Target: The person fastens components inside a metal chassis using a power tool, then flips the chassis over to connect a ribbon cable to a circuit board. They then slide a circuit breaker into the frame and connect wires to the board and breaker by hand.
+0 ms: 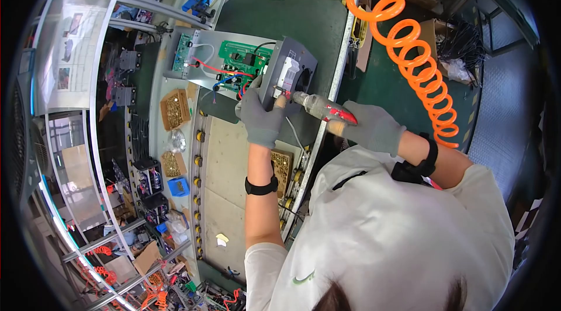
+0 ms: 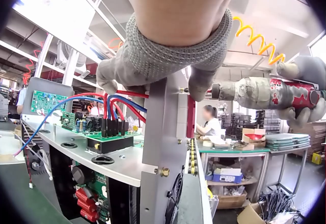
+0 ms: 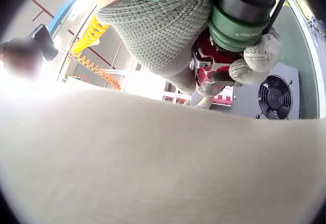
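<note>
My gloved left hand (image 1: 261, 117) grips the edge of a grey metal panel (image 2: 157, 127), fingers on the circuit-board side and thumb on the outer face. The thumb lies beside a red and white fitting (image 1: 287, 77) on that face. In my gloved right hand (image 1: 373, 126) is a power screwdriver (image 1: 325, 109) with a taped nose and red body, held level. Its tip points at the panel, right by my left thumb. Behind the panel, a green circuit board (image 1: 241, 56) with red and blue wires (image 2: 114, 102) sits on the metal chassis (image 2: 122, 165). A black fan (image 3: 275, 97) shows on the panel.
The unit stands on a dark green mat (image 1: 274, 16) over a roller conveyor. Boxes of small metal parts (image 1: 175, 109) line the far side, with a blue tray (image 1: 178, 187) nearby. An orange coiled air hose (image 1: 418, 60) hangs to the right. A metal rail (image 1: 315, 159) runs between person and conveyor.
</note>
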Demonstrator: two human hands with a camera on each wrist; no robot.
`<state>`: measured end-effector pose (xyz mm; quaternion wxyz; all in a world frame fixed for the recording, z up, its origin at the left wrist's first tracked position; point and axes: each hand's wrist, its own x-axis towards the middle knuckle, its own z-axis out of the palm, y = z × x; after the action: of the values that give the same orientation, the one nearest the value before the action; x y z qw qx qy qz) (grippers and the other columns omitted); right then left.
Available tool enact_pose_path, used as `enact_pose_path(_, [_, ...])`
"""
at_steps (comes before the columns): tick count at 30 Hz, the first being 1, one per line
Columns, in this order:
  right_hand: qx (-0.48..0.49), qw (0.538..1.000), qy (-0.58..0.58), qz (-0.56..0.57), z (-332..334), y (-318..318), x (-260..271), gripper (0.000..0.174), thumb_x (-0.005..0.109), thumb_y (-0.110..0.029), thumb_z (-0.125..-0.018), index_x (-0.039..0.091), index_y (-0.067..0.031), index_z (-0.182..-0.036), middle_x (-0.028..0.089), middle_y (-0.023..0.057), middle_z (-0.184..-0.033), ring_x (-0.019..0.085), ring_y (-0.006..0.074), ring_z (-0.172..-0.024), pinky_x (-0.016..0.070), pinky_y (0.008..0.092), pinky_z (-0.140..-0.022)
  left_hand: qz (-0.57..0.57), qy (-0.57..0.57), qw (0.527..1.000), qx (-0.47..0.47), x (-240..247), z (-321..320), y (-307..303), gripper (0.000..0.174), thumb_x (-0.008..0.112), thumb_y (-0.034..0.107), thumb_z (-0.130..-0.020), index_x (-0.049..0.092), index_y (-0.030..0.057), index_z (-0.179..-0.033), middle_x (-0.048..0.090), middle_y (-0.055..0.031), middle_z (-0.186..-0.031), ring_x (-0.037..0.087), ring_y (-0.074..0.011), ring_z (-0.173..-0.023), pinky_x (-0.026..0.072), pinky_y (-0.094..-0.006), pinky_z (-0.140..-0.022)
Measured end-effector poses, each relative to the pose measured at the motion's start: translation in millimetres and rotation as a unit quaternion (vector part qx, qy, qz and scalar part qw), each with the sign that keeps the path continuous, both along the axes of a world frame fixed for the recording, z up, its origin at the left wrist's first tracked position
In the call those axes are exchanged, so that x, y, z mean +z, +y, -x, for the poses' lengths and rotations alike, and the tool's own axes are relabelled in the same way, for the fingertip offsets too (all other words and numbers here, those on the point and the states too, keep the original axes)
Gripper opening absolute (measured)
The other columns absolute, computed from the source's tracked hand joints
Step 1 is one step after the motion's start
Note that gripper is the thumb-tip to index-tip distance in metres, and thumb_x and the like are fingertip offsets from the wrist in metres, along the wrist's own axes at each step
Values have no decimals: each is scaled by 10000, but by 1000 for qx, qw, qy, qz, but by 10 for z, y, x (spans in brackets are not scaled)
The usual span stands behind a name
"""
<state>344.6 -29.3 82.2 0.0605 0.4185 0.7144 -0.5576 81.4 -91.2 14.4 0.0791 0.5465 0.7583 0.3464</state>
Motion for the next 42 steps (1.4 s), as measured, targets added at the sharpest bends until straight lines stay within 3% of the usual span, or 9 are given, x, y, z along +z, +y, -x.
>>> enact_pose_path(2, [-11, 1000, 17, 4, 21, -23, -69, 533, 554, -556, -842, 589, -46, -996, 618, 140, -881, 602, 281, -833, 444, 366, -750, 20, -7, 1000, 12, 29, -27, -13, 405, 766, 131, -717, 523, -6, -1010, 595, -87, -851, 571, -118, -642, 482, -272, -571])
enact_pose_path(4, [-23, 999, 33, 6, -3, -21, -72, 506, 573, -533, -851, 579, -40, -967, 600, 130, -821, 592, 259, -762, 443, 362, -703, 43, -67, 996, 41, 124, -100, 3, 455, 773, 191, -674, 535, -14, -1003, 608, -161, -1069, 591, -272, -940, 460, -365, -833])
enact_pose_path(9, [4, 1000, 11, -16, -228, 37, -61, 581, 559, -566, -808, 587, -37, -1049, 628, 190, -969, 608, 336, -934, 453, 372, -810, -55, -177, 982, 42, 272, -204, 56, 399, 736, 151, -725, 556, -12, -1041, 639, -101, -863, 604, -127, -741, 494, -268, -681])
enact_pose_path(11, [5, 1000, -20, -9, -397, 103, 3, 547, 602, -523, -778, 595, -50, -1052, 629, 192, -982, 607, 341, -951, 458, 377, -816, 4, -122, 991, 45, 298, -176, 66, 426, 756, 223, -728, 594, -35, -1026, 630, -159, -1108, 610, -210, -909, 480, -319, -812])
enact_pose_path(23, [50, 940, -336, 34, -934, 1388, -809, 504, 702, -369, -708, 641, -41, -1087, 651, 181, -1006, 637, 283, -941, 490, 355, -805, -89, 17, 991, 99, 314, -313, 76, 313, 718, 238, -730, 598, 44, -944, 626, -166, -1068, 546, -306, -1030, 350, -415, -940])
enact_pose_path(25, [159, 895, -412, -58, -833, 1719, -1201, 489, 753, -379, -681, 663, -22, -1003, 677, 140, -860, 663, 246, -657, 524, 342, -616, -76, 93, 985, 126, 368, -393, -38, 355, 675, 247, -756, 578, 67, -1047, 579, -184, -1148, 476, -325, -1128, 309, -440, -975])
enact_pose_path(29, [279, 843, -438, -140, -425, 2219, -1622, 509, 774, -368, -663, 673, -11, -1011, 678, 146, -936, 673, 248, -719, 536, 348, -641, -58, 132, 946, 292, 186, -416, -529, 392, 581, 281, -822, 563, 42, -1132, 529, -199, -1223, 432, -320, -1180, 282, -433, -1008])
enact_pose_path(35, [312, 839, -437, -88, 247, 2722, -1694, 627, 799, -407, -634, 648, -45, -1123, 673, 125, -1039, 674, 266, -814, 535, 370, -713, -58, -121, 834, 535, -638, -462, -1793, 406, 547, 195, -844, 519, -4, -1197, 558, -193, -1187, 519, -298, -1092, 375, -385, -958])
enact_pose_path(42, [372, 807, -438, -137, 447, 2717, -1933, 571, 802, -377, -634, 667, -59, -1089, 675, 123, -1032, 662, 266, -855, 518, 375, -757, -161, -404, 591, 679, -1012, -1064, -2368, 369, 567, 90, -852, 521, -5, -1205, 597, -94, -1111, 566, -193, -984, 438, -320, -878])
